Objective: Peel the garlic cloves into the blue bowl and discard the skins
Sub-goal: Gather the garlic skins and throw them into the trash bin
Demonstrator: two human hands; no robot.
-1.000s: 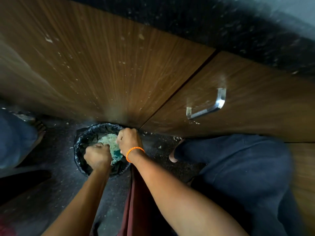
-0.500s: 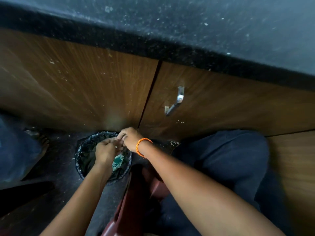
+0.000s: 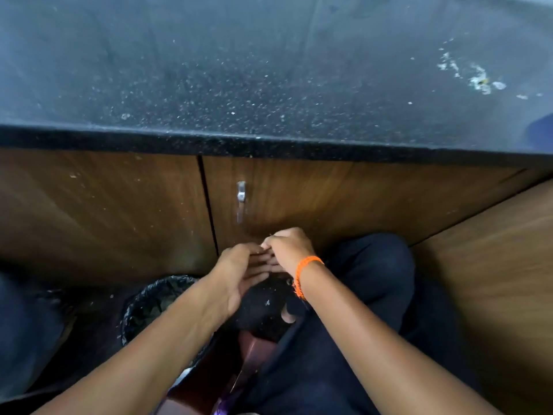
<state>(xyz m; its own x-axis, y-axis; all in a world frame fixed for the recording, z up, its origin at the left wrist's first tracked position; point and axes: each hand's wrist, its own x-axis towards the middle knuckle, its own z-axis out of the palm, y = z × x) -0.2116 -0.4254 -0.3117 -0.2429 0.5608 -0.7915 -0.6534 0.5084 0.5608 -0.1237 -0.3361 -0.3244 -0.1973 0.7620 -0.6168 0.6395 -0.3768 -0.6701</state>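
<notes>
My left hand [image 3: 239, 274] and my right hand [image 3: 287, 250] meet in front of the cabinet, above my knees. The left palm is turned toward the right hand with relaxed fingers. The right hand, with an orange band on its wrist, lays its bent fingers against the left fingertips. I see nothing held between them. A bin with a black liner [image 3: 149, 304] stands on the floor down left, partly hidden by my left forearm. A few pale garlic skin scraps [image 3: 478, 79] lie on the dark counter [image 3: 239, 85] at the far right. No cloves are in view.
Brown cabinet doors [image 3: 119, 211] with a metal handle [image 3: 241, 196] sit below the counter edge. A blue shape [image 3: 540, 130] pokes in at the right edge of the counter. My dark-trousered legs [image 3: 374, 280] fill the lower right; another person's leg [image 3: 21, 324] is at left.
Both hands have lifted from over the bin and moved right, up to the cabinet front. The view has tilted up, so the counter top now fills the upper half.
</notes>
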